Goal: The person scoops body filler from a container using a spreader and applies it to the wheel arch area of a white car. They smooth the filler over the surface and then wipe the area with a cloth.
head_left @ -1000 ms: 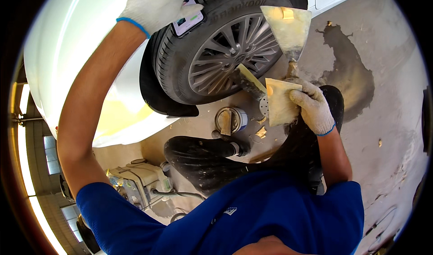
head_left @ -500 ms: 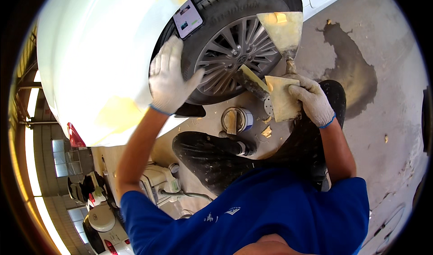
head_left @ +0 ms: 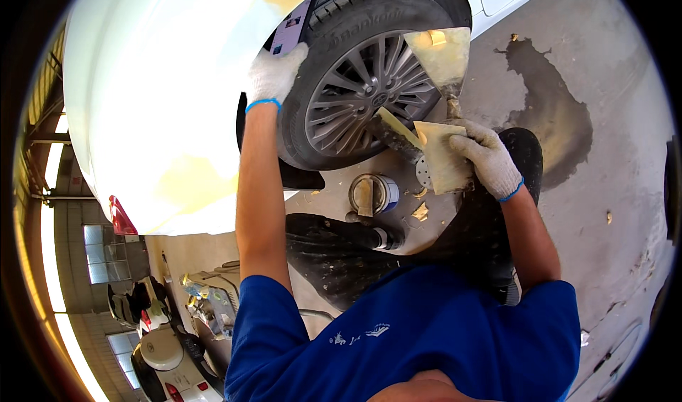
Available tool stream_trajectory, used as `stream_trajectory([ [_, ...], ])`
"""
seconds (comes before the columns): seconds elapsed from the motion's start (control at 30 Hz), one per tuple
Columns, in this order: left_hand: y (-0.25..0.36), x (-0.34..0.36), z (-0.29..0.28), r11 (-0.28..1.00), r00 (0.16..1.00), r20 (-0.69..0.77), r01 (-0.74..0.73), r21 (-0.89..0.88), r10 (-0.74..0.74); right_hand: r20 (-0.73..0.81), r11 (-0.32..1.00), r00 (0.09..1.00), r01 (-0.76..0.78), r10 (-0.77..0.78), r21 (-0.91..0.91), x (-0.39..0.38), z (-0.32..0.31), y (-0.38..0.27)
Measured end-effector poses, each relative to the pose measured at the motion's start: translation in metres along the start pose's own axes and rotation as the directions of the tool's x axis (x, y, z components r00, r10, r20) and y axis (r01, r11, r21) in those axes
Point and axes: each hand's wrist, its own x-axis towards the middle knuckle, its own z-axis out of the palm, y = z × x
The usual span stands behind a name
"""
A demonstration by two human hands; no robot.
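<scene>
My left hand point(head_left: 273, 75), in a white glove, grips the lower end of a phone point(head_left: 293, 25) with a lit screen, between the car tire point(head_left: 298, 128) and the white body panel. The thumb lies along the phone's edge; the other fingers are mostly hidden. In my gloved right hand point(head_left: 486, 157) are a wide putty knife point(head_left: 446, 57), pointing away from me with a yellowish lump on its blade, and a squarish putty-smeared spreader plate point(head_left: 446, 167) pinched under the thumb. Beside them sits a dark tool with a yellowish edge point(head_left: 396, 133), its kind unclear, and a perforated disc point(head_left: 422, 173).
A tin point(head_left: 384, 192) with a putty-coated blade across its top stands by my foot. Scraps of dried putty point(head_left: 420, 211) lie on the concrete. The white car point(head_left: 156, 103) bears yellowish filler patches. A dark stain point(head_left: 550, 110) marks the floor at right.
My left hand, spread with nothing in it before, has moved up and closed on the phone, which is now tilted more upright. The right hand has barely moved.
</scene>
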Motion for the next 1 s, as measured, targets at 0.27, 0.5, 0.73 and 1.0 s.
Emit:
stream_trajectory([
  [0.27, -0.046, 0.034, 0.023, 0.961, 0.974, -0.134, -0.206, -0.183, 0.183, 0.003, 0.998, 0.999, -0.044, 0.044, -0.034, 0.004, -0.003, 0.0],
  [0.5, -0.059, 0.038, 0.017, 0.963, 0.975, -0.131, -0.199, -0.182, 0.177, -0.011, 0.997, 1.0, -0.02, 0.019, -0.072, 0.001, -0.001, -0.004],
  [0.73, -0.02, -0.069, 0.005, 0.758, 0.763, -0.122, -0.583, 0.293, 0.634, -0.012, 0.998, 0.998, -0.058, 0.058, -0.024, 0.001, -0.005, 0.0],
  [1.0, 0.032, 0.027, -0.087, 0.063, 0.357, 0.259, -0.686, 0.725, 0.898, 0.031, 0.989, 0.989, -0.146, 0.145, 0.024, 0.002, -0.003, -0.009],
])
